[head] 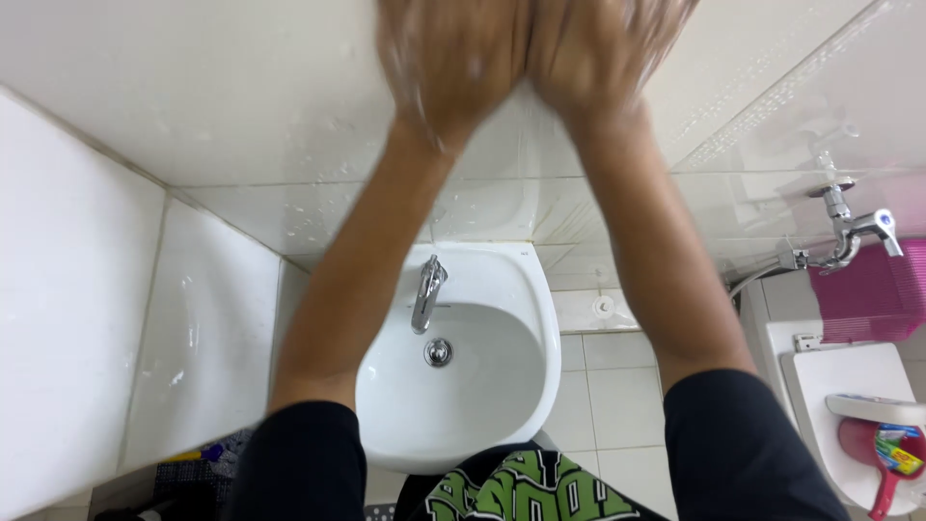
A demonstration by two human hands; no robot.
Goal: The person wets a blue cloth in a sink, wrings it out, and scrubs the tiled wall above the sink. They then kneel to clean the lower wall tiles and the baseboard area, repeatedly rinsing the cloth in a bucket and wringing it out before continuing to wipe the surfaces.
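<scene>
Left hand [449, 58] and right hand [603, 48] pressed flat, fingers spread, holding nothing, on wet white glossy wall tile [241, 87] far above white ceramic basin [521, 386]. Droplets and smears across tile; chrome tap [427, 292] shut off. Wiping seemingly midway.

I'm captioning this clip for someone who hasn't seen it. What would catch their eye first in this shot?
First, the left hand and right hand, blurred and pressed side by side against the white tiled wall at the top of the frame, arms stretched up from below. Beneath them sits a white washbasin with a chrome tap. At the right edge, a wall tap hangs above a pink basket.
</scene>
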